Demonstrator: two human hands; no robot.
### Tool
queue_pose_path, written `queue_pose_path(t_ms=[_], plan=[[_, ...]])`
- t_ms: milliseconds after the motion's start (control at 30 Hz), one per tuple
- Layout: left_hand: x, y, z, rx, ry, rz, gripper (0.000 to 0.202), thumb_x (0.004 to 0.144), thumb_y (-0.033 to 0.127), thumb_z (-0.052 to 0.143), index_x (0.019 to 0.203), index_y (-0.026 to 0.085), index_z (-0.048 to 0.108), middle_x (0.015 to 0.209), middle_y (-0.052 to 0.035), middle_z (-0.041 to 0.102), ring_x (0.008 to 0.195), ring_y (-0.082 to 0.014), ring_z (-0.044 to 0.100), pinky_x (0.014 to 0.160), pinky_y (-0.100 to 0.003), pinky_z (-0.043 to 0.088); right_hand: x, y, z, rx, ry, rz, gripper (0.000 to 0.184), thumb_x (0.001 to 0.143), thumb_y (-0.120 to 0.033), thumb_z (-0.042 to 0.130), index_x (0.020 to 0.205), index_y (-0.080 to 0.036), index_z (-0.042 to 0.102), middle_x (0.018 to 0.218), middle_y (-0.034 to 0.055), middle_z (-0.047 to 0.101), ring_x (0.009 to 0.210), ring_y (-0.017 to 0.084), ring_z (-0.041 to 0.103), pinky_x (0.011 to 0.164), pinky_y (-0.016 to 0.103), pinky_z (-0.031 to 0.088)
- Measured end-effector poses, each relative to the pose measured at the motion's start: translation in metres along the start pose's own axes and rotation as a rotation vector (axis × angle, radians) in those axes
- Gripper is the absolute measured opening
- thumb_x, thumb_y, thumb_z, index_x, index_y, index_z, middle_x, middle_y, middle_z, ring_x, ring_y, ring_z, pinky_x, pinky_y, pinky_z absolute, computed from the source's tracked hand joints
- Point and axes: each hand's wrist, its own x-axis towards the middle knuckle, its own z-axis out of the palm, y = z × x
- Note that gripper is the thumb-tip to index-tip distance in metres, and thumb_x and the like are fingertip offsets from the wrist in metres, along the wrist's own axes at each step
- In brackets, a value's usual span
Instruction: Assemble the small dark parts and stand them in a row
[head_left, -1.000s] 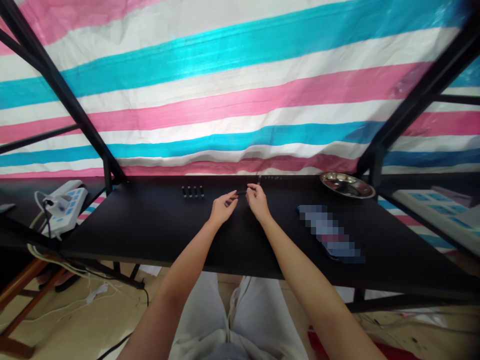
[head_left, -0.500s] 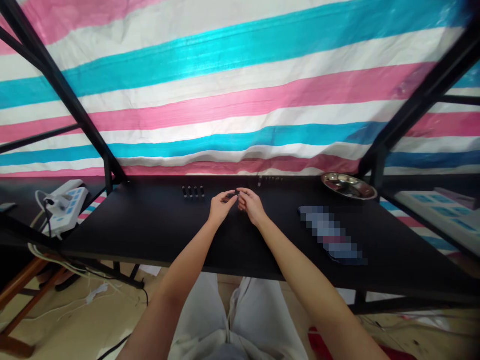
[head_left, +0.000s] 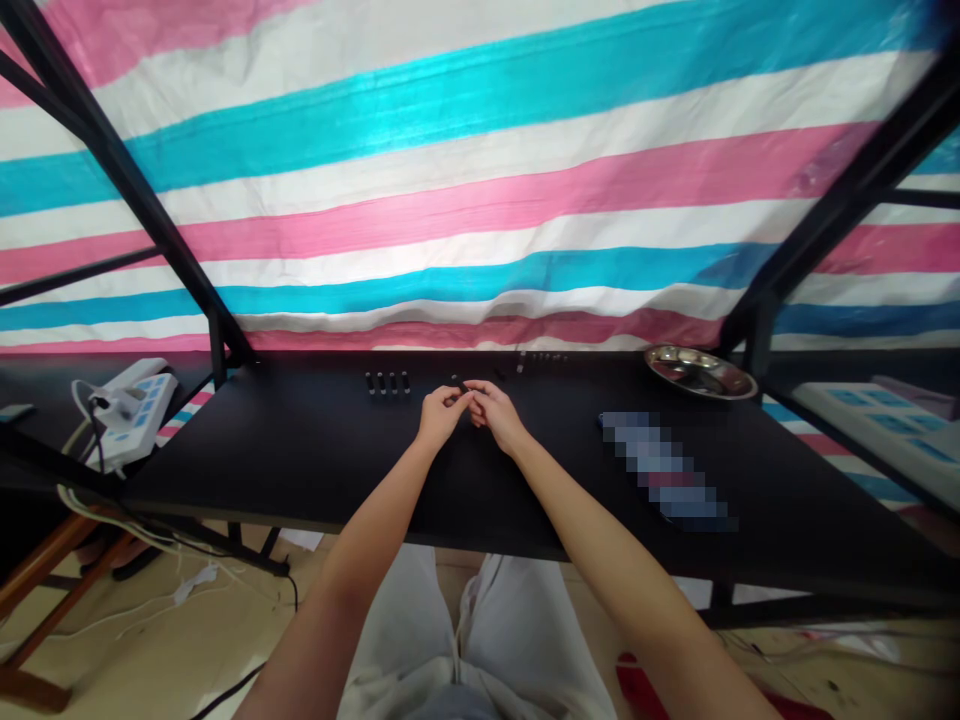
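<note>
My left hand [head_left: 439, 414] and my right hand [head_left: 491, 411] meet fingertip to fingertip over the middle of the black table [head_left: 300, 450]. Both pinch a small dark part [head_left: 462, 388] held between them, too small to name. A row of several short black upright pieces [head_left: 387, 384] stands just to the left of my hands. More tiny dark pieces [head_left: 541, 357] lie along the table's far edge, to the right of my hands.
A metal dish [head_left: 699, 371] sits at the back right. A blurred flat object [head_left: 666, 466] lies on the right of the table. A white power strip [head_left: 126, 402] with cables rests at the far left. Black frame posts [head_left: 217, 350] rise at both sides.
My hands have drawn together and shifted slightly left; the gap between the fingertips has closed around the small part.
</note>
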Motion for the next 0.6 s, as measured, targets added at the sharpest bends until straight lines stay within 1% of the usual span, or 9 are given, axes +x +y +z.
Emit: queue_pose_path(t_ms=[67,133,200,300,400,467,600], plan=[[0.001,0.000,-0.003,0.083,0.027,0.001,0.023,0.072,0.036,0.059,0.075,0.014,0.067,0.070,-0.0015,0.059,0.052,-0.0070,0.044,0.053,-0.021,0.039,0.000,-0.001,0.000,-0.015,0.019,-0.019,0.029,0.066,-0.035,0.055,0.089,-0.019,0.050,0.043,-0.0121,0.036,0.034,0.005,0.029,0.038,0.021,0.024],[0.002,-0.001,-0.008,0.252,0.083,-0.008,0.020,0.073,0.033,0.059,0.075,0.015,0.067,0.071,-0.0028,0.059,0.058,-0.0101,0.049,0.059,-0.023,0.041,0.000,-0.002,-0.001,-0.036,0.062,-0.042,0.027,0.066,-0.036,0.056,0.087,-0.019,0.050,0.043,-0.0120,0.036,0.034,0.004,0.028,0.038,0.021,0.024],[0.005,-0.003,-0.015,0.449,0.140,-0.050,0.018,0.074,0.031,0.058,0.075,0.016,0.067,0.073,-0.0046,0.060,0.066,-0.0138,0.053,0.062,-0.025,0.041,0.000,-0.002,-0.002,-0.055,0.110,-0.058,0.025,0.066,-0.034,0.057,0.085,-0.019,0.051,0.043,-0.0117,0.035,0.034,0.004,0.028,0.038,0.021,0.023],[0.009,-0.008,-0.024,0.643,0.163,-0.139,0.019,0.076,0.032,0.055,0.079,0.019,0.069,0.080,-0.0069,0.061,0.073,-0.0179,0.057,0.065,-0.027,0.041,0.001,-0.002,-0.004,-0.064,0.145,-0.063,0.024,0.064,-0.032,0.058,0.083,-0.019,0.051,0.044,-0.0113,0.035,0.035,0.004,0.027,0.037,0.021,0.022],[0.013,-0.011,-0.030,0.745,0.165,-0.204,0.021,0.077,0.034,0.055,0.084,0.021,0.069,0.089,-0.0088,0.063,0.083,-0.0215,0.059,0.073,-0.030,0.040,0.003,0.000,-0.006,-0.066,0.137,-0.063,0.023,0.064,-0.032,0.058,0.083,-0.019,0.051,0.043,-0.0113,0.035,0.035,0.004,0.027,0.036,0.020,0.022],[0.014,-0.012,-0.031,0.775,0.171,-0.250,0.023,0.078,0.035,0.054,0.088,0.020,0.069,0.092,-0.0101,0.065,0.088,-0.0233,0.060,0.079,-0.034,0.039,0.003,0.002,-0.006,-0.073,0.126,-0.063,0.024,0.063,-0.032,0.059,0.082,-0.019,0.051,0.043,-0.0114,0.035,0.035,0.004,0.026,0.036,0.020,0.021],[0.018,-0.012,-0.033,0.779,0.164,-0.318,0.025,0.079,0.036,0.053,0.091,0.021,0.069,0.091,-0.0112,0.068,0.089,-0.0242,0.060,0.082,-0.037,0.036,0.004,0.003,-0.006,-0.075,0.107,-0.069,0.025,0.062,-0.034,0.061,0.081,-0.020,0.052,0.044,-0.0111,0.035,0.035,0.004,0.027,0.035,0.020,0.021]])
